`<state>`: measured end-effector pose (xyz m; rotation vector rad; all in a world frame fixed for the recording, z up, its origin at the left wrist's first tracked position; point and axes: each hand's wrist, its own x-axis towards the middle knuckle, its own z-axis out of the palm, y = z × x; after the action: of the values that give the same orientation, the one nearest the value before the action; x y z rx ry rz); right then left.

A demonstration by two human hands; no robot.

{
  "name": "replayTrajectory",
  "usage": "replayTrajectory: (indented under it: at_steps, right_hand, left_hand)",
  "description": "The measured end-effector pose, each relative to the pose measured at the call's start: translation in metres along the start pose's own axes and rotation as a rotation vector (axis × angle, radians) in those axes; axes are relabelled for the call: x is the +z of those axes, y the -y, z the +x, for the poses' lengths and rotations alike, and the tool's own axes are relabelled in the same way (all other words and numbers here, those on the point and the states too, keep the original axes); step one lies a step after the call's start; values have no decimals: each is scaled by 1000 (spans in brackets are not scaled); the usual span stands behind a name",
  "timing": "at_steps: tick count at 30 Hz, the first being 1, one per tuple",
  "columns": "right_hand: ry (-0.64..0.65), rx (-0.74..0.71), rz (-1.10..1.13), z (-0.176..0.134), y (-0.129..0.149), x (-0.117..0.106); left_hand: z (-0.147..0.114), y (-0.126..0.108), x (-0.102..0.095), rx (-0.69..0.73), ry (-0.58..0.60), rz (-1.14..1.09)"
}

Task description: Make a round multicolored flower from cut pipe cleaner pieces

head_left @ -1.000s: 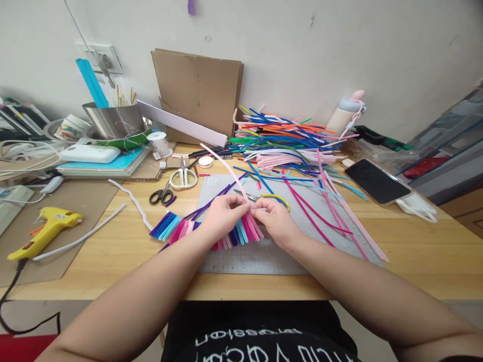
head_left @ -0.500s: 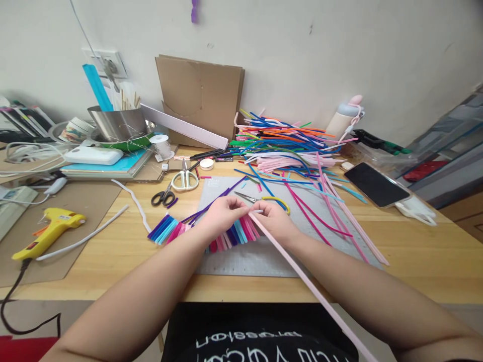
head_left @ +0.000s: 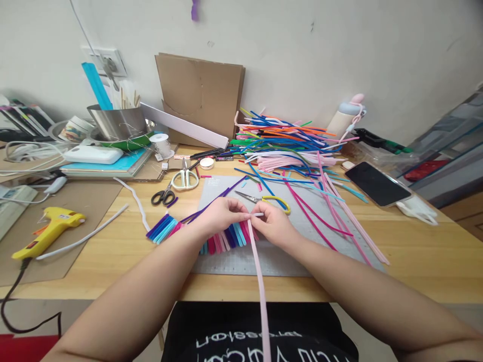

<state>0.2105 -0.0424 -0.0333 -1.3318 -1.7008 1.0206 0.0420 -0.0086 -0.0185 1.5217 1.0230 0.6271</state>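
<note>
"Report the change."
"The long pale-pink fuzzy stem (head_left: 260,281) hangs from between the hands toward the body; half a second ago it slanted under the right forearm, and before that rose beyond the fingers."
"Meaning?"
"In my judgement, it is being wound round the short white fuzzy stem (head_left: 257,214). Completion unconfirmed."
"Hands?"
"Left hand (head_left: 225,215) pinching at the crossing, above the multicoloured row of fuzzy loops (head_left: 234,236); right hand (head_left: 274,221) pinching the white stem."
</note>
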Motion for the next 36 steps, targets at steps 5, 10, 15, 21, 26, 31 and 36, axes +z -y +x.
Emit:
replayTrajectory:
  at_steps: [5,10,15,21,26,31,36]
  right_hand:
    - [45,23,3,0,-6,0]
    - [64,37,41,0,-8,0]
    - [139,61,226,1,1,-5]
    - [122,191,416,6,4,-12]
    - [267,357,520,2,8,-6]
    - [328,352,499,-3,5,5]
    - [273,278,400,2,0,5]
  left_hand:
    - [-1,-3,-3,-39,53,9]
    - [-1,-1,-4,-32,41,41]
    - [-2,-3,-4,-46,40,25]
    - [-1,-4,-5,-19,-10,12]
    - [2,0,-6,-9,-132,17]
    - [5,0,-7,59,-320,53]
    - [9,3,-7,126,-418,85]
